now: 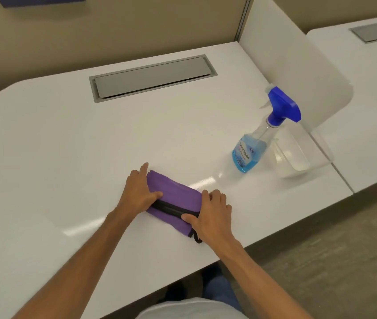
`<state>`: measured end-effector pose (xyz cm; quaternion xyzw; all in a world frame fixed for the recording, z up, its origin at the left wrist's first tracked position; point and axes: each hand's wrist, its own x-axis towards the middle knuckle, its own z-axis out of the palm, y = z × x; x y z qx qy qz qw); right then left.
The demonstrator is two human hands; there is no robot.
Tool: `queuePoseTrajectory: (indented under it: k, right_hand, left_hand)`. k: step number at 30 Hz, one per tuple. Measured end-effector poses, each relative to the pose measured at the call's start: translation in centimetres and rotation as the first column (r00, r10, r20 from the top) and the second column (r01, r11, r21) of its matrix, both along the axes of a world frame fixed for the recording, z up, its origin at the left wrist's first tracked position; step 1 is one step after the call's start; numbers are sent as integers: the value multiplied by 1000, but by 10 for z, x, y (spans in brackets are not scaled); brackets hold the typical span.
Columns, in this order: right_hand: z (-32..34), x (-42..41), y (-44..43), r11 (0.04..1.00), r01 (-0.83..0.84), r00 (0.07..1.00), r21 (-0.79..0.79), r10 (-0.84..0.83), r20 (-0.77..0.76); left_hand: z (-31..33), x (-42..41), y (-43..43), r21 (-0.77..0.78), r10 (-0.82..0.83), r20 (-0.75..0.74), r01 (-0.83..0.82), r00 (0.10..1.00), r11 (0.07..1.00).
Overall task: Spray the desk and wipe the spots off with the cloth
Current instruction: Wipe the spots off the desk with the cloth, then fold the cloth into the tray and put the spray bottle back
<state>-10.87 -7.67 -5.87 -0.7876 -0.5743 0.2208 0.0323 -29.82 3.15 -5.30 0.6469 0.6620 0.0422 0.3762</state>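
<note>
A folded purple cloth [175, 195] with black edging lies on the white desk [67, 146], near its front edge. My left hand [139, 189] rests on the cloth's left end, thumb pressed over the fold. My right hand [212, 215] grips the cloth's right end, thumb on the black trim. A clear spray bottle [255, 145] with blue liquid and a blue trigger head stands upright at the right, about a hand's length beyond the cloth. I cannot make out any spots on the desk surface.
A grey cable hatch [153, 77] is set into the desk at the back. A translucent white divider [297, 65] stands on the right edge, just behind the bottle. Beyond it lies a second desk [371, 100]. A beige partition wall closes the back.
</note>
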Motion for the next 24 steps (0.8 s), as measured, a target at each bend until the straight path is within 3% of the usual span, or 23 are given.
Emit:
queuePoseTrajectory:
  k: [3,6,10,13,18,24]
  right_hand:
    - [6,-1,6,998,47,999,-46,-47,4]
    - [12,-6,3,995,95,988,-12,-96,-119]
    - [17,-10,-10,981,150,947,125,-106,-303]
    - [23,-4,-15,942,197,931,272,-93,-353]
    - [34,23,-26,882,154,969,445,-48,-241]
    - [58,83,-40,809,54,996,586,-4,-87]
  left_hand:
    - [-3,-4,0,-25,45,-2,-45,999,999]
    - [-1,-8,-9,63,52,16,-53,999,997]
    - [3,-11,-32,181,7,15,-9,1000,983]
    - [7,-7,-49,243,0,46,-11,999,970]
    - [21,27,-72,316,-36,117,-3,993,949]
    - [40,92,-90,457,-250,37,206,968,866]
